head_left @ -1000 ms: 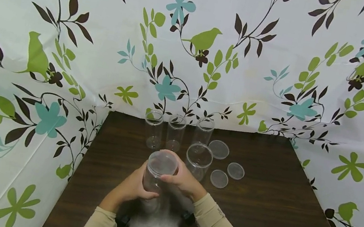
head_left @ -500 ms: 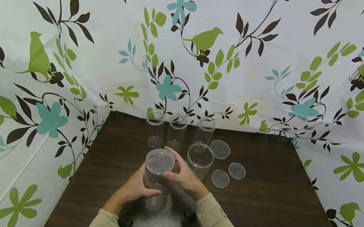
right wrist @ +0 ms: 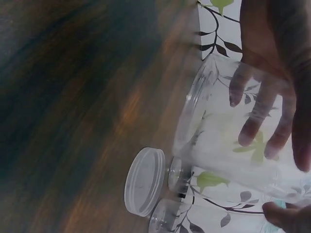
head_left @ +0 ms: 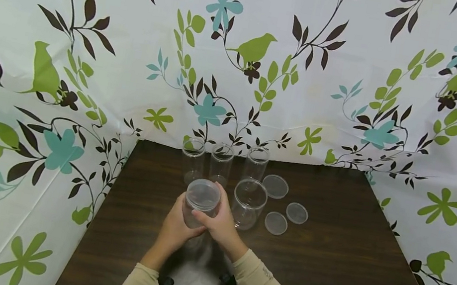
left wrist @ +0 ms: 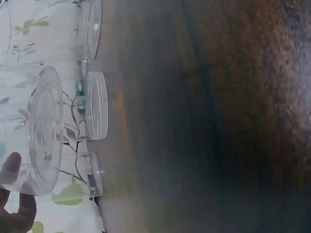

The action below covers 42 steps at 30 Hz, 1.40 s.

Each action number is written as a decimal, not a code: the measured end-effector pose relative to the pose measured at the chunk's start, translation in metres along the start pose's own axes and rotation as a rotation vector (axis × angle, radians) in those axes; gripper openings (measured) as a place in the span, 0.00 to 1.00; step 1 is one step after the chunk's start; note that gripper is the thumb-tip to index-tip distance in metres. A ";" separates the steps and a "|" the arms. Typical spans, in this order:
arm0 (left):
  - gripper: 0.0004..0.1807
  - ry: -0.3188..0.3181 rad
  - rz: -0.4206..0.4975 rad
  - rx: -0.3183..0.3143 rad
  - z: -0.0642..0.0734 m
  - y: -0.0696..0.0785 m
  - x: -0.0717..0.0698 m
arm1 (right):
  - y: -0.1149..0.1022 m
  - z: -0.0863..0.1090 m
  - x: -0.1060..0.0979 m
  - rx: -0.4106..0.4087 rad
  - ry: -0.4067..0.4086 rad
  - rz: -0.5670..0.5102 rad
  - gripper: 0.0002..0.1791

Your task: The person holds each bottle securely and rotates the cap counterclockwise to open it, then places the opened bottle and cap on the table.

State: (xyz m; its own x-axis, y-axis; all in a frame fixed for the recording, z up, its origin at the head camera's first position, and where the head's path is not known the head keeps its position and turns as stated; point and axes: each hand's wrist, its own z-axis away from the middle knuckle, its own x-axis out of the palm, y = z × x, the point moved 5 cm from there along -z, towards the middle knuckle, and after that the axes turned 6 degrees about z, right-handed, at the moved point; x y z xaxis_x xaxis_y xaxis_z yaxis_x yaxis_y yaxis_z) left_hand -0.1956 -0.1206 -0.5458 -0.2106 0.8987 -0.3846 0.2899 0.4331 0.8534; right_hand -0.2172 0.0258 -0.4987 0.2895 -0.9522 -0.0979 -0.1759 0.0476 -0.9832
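A clear round jar [head_left: 200,211] topped with a frosted lid [head_left: 203,194] is held between both hands. My left hand [head_left: 175,228] grips its left side, and my right hand [head_left: 221,222] wraps its right side with the thumb across the front. In the left wrist view the jar's base [left wrist: 46,131] hangs above the table, with fingertips [left wrist: 24,208] against its wall. The right wrist view shows fingers [right wrist: 260,109] spread along the clear wall. A low, clear, lid-like disc [right wrist: 146,182] lies on the table beyond the jar, hidden in the head view.
A wider open jar [head_left: 248,206] stands just right of the hands. Several slim clear jars [head_left: 256,165] line the back of the dark wood table [head_left: 327,260]. Three loose lids [head_left: 275,186] lie to the right. Patterned cloth [head_left: 338,80] surrounds the table.
The held jar has moved slightly left, then up and away from me in the head view. The right hand has shifted left, its thumb now across the jar's front; both thumbs are closer together.
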 end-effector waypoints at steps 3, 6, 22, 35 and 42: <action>0.59 0.016 -0.039 0.017 0.003 0.002 0.002 | -0.014 0.002 0.001 0.006 0.049 0.030 0.55; 0.59 0.016 -0.042 0.036 0.004 0.002 0.002 | -0.030 0.006 0.001 -0.004 0.068 0.061 0.49; 0.54 -0.274 0.098 0.083 -0.001 0.002 -0.017 | -0.003 -0.005 -0.005 -0.129 -0.174 0.063 0.46; 0.59 -0.602 0.391 0.045 0.006 0.010 -0.013 | -0.003 -0.007 -0.010 -0.207 -0.611 -0.099 0.58; 0.56 -0.542 0.411 0.024 0.006 0.004 -0.013 | 0.003 -0.004 -0.011 -0.092 -0.587 -0.196 0.65</action>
State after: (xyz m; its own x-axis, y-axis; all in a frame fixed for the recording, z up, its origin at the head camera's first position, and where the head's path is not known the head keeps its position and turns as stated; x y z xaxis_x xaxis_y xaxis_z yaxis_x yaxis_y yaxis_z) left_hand -0.1865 -0.1300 -0.5396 0.4170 0.8951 -0.1579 0.2681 0.0449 0.9624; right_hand -0.2242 0.0350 -0.4997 0.7886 -0.6148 -0.0107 -0.1397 -0.1621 -0.9768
